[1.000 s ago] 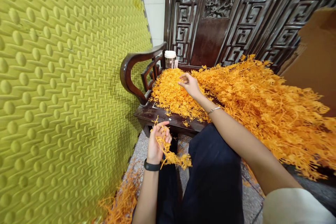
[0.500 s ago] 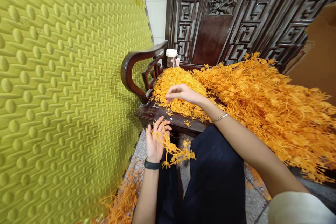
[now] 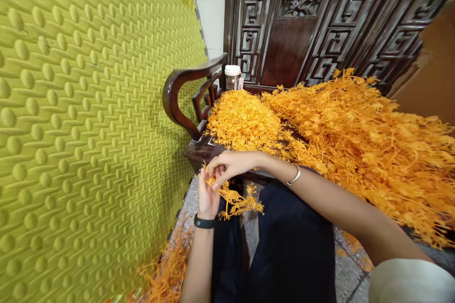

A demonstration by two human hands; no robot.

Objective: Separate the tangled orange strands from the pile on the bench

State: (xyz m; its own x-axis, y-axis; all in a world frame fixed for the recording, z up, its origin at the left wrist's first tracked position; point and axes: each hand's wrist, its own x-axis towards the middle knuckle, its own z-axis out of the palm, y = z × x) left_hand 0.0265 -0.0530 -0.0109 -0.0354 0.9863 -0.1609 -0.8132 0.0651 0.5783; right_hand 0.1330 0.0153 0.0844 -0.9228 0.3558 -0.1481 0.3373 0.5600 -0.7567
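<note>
My left hand (image 3: 207,199), with a black band at the wrist, grips an orange plastic sprig (image 3: 236,200) that hangs down over my dark trousers. My right hand (image 3: 231,165), with a thin bracelet, has its fingers pinched on the top of the same sprig, right against my left fingers. Just beyond both hands lies a heap of small orange pieces (image 3: 245,120) on the dark wooden bench (image 3: 199,149). A far bigger pile of tangled orange sprigs (image 3: 362,137) covers the bench to the right.
A yellow-green padded wall (image 3: 88,118) fills the left. The bench's curved armrest (image 3: 181,94) stands ahead, with a white-lidded jar (image 3: 232,77) in the back corner. Carved dark panels (image 3: 320,14) rise behind. Orange scraps (image 3: 167,270) lie on the speckled floor at lower left.
My right hand has come back from the heap of small pieces on the bench to the sprig in my left hand and pinched it. The left hand has hardly moved.
</note>
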